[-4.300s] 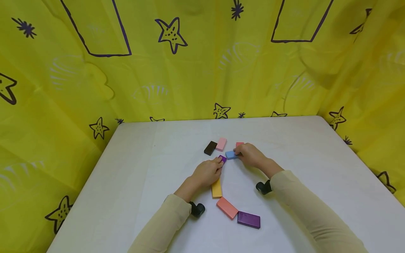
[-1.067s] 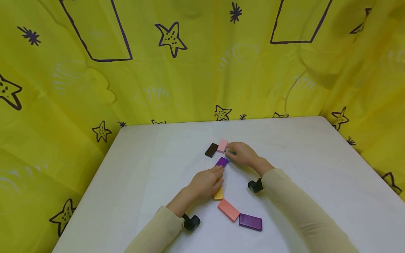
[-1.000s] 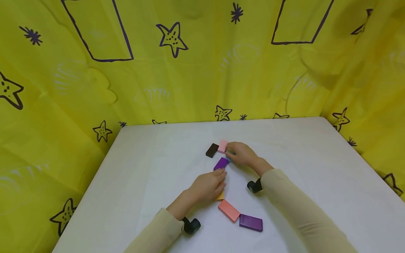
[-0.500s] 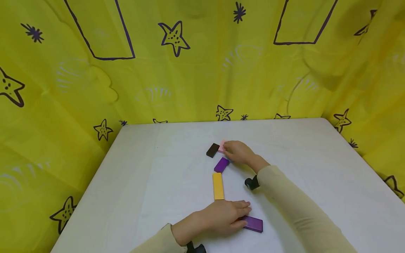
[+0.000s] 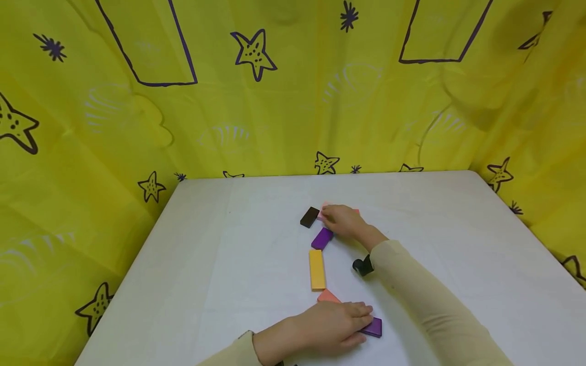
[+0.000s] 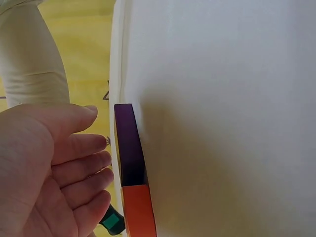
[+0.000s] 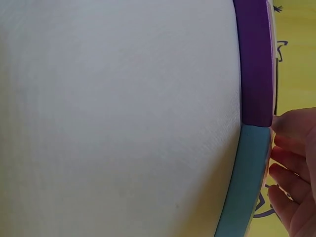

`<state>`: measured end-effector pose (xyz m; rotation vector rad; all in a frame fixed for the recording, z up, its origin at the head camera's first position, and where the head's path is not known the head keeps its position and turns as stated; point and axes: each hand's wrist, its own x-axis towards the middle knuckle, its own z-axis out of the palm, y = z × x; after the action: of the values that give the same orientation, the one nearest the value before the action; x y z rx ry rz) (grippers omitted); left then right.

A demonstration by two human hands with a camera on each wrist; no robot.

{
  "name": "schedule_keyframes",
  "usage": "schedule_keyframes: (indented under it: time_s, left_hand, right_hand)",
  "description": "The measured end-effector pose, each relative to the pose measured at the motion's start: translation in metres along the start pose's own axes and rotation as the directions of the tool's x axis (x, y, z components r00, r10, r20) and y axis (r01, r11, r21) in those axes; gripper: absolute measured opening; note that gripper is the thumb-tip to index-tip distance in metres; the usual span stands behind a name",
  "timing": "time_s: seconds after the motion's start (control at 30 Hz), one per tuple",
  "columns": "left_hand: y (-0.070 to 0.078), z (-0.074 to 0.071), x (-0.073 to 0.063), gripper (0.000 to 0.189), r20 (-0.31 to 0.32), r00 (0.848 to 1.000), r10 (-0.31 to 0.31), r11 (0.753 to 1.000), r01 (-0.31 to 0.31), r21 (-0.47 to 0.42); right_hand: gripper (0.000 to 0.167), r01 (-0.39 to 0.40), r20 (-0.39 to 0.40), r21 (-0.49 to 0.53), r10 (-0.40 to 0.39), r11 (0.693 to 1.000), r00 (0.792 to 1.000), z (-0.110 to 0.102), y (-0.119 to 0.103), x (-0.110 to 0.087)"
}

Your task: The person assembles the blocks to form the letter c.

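My left hand (image 5: pixel 327 328) lies flat over the near end of a line of domino-like blocks, fingers straight, covering part of a coral block (image 5: pixel 327 296) and a purple block (image 5: pixel 373 327). In the left wrist view its fingers are loosely bent beside that pair. My right hand (image 5: pixel 343 221) is at the far end, fingertips over a pink block (image 5: pixel 320 216). In the right wrist view its thumb is by the joint of a second purple block (image 7: pixel 256 64) and a light blue block (image 7: pixel 244 182); the hand hides the blue one in the head view.
A yellow block (image 5: pixel 317 270) stands in the line between the purple and coral blocks. A dark brown block (image 5: pixel 310 217) lies left of the pink one. A red block (image 5: pixel 356 211) peeks out behind my right hand. A yellow curtain (image 5: pixel 274 112) surrounds the white table (image 5: pixel 229 229).
My left hand has left the far purple block and come nearer, onto the coral and near purple blocks. My right hand has shifted left from the blue block to the pink one.
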<state>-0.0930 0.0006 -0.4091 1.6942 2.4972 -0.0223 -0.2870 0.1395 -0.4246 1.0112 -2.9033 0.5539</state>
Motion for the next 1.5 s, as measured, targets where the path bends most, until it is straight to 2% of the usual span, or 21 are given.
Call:
schedule_keyframes:
  time_s: [0.23,0.4,0.53,0.73,0.87,1.07,1.17,1.33,1.5]
  left_hand:
    - [0.002,0.003,0.0,0.042,0.019,1.0,0.023,1.0,-0.023,0.003]
    - [0.002,0.004,-0.001,0.042,0.035,0.999,0.014,1.0,-0.015,0.021]
    - [0.004,0.004,-0.002,0.041,0.04,0.999,0.022,0.997,-0.025,0.072]
    - [0.006,0.006,-0.001,0.04,0.014,0.999,0.049,0.987,-0.05,0.152]
    - [0.007,0.005,-0.001,0.04,0.019,0.999,0.036,0.991,-0.038,0.13]
    - [0.007,0.004,-0.001,0.041,0.058,0.998,0.024,0.996,-0.029,0.084]
    - [0.006,0.004,-0.001,0.041,0.063,0.998,0.027,0.996,-0.032,0.081]
    - [0.005,0.006,-0.001,0.042,0.061,0.998,0.033,0.997,-0.037,0.068]
    - [0.005,0.008,0.0,0.042,0.049,0.998,0.034,0.997,-0.037,0.063]
  right_hand:
    - [0.032,-0.038,0.01,0.001,0.038,0.999,0.999,0.001,-0.004,0.002]
    - [0.032,-0.041,0.01,-0.014,0.041,0.999,0.999,0.002,-0.005,0.005]
    - [0.032,-0.051,0.0,-0.036,0.051,0.998,0.999,0.001,-0.003,0.006]
    - [0.03,-0.076,-0.035,-0.052,0.075,0.996,0.997,-0.002,0.004,0.007]
    - [0.026,-0.087,-0.048,-0.032,0.086,0.996,0.995,-0.004,0.009,0.008]
    - [0.02,-0.184,-0.033,0.005,0.184,0.983,0.982,-0.008,0.019,0.008]
    - [0.018,-0.202,-0.03,0.02,0.203,0.979,0.979,-0.01,0.022,0.008]
    - [0.019,-0.218,-0.017,0.033,0.218,0.975,0.976,-0.011,0.026,0.009]
    - [0.022,-0.277,-0.008,0.046,0.277,0.96,0.961,-0.014,0.029,0.01]
